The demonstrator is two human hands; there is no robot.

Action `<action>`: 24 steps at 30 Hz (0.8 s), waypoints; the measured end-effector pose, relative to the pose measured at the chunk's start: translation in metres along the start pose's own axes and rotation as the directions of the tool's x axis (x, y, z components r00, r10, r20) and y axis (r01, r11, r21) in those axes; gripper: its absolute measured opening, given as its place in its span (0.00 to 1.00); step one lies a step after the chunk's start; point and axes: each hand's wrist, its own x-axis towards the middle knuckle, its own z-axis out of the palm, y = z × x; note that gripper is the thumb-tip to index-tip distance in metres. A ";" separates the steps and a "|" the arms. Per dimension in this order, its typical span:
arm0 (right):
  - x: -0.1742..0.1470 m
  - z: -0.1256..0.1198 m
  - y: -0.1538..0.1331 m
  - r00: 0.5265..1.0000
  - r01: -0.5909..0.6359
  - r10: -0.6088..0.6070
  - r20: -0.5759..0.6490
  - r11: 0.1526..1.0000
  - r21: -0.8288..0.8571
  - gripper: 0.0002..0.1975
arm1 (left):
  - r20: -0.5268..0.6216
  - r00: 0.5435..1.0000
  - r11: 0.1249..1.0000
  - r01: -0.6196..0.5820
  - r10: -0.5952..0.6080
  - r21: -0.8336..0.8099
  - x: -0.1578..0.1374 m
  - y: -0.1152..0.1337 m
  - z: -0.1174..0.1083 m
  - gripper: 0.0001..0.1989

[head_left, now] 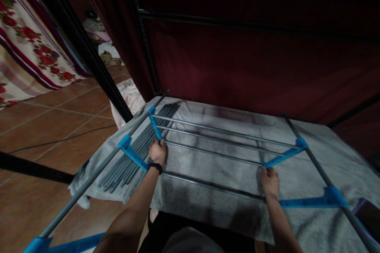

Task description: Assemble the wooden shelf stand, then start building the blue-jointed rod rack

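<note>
A rack frame of grey metal tubes and blue plastic brackets lies across the grey blanket. My left hand (pixel 157 151), with a dark band at its wrist, is closed on the lower end of the left blue bracket (pixel 154 125). On the other side, my right hand (pixel 270 182) grips the near end of the right blue bracket (pixel 282 155). Several thin crossbars (pixel 213 129) span these two brackets. The brackets sit on the left side pole (pixel 89 182) and the right side pole (pixel 319 172). My fingertips are partly hidden in both grips.
Several loose grey tubes (pixel 133 158) lie in a bundle on the blanket (pixel 208 205), beneath the frame's left side. A dark red curtain (pixel 237 71) hangs behind. Black metal posts (pixel 89 55) stand at the left above the tiled floor (pixel 44 126). A dark object (pixel 368 217) rests at the right edge.
</note>
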 end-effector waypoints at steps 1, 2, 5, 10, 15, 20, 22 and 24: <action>0.000 0.001 0.001 1.000 0.002 -0.002 -0.004 1.000 -0.023 0.19 | 0.001 1.000 1.000 0.002 -0.002 0.003 0.000 0.000 0.000 0.19; 0.001 0.001 0.002 1.000 0.005 -0.005 -0.006 0.999 -0.047 0.20 | 0.004 1.000 1.000 0.003 -0.003 0.003 0.001 0.001 -0.001 0.19; 0.003 0.003 0.006 1.000 0.019 -0.019 -0.001 0.994 -0.104 0.22 | 0.006 1.000 1.000 -0.006 0.006 -0.007 0.002 0.001 0.000 0.18; 0.006 0.005 0.008 1.000 0.004 -0.003 0.006 0.968 -0.251 0.20 | 0.012 1.000 1.000 0.021 -0.021 0.006 0.003 0.001 0.004 0.17; 0.008 0.007 0.006 1.000 0.020 -0.009 0.030 0.925 -0.380 0.18 | 0.033 0.998 0.998 0.059 -0.059 0.005 0.006 0.001 0.006 0.16; 0.007 0.008 -0.002 0.999 -0.015 0.032 0.031 0.892 -0.452 0.18 | 0.060 0.996 0.998 0.062 -0.062 0.007 0.008 0.003 0.003 0.17; 0.006 0.009 -0.004 0.999 -0.022 0.041 0.031 0.891 -0.454 0.19 | 0.073 0.995 0.998 0.066 -0.067 0.008 0.008 0.004 0.002 0.18; 0.005 0.010 -0.005 0.999 -0.026 0.044 0.030 0.895 -0.445 0.18 | 0.086 0.994 0.997 0.071 -0.071 0.008 0.008 0.005 0.000 0.19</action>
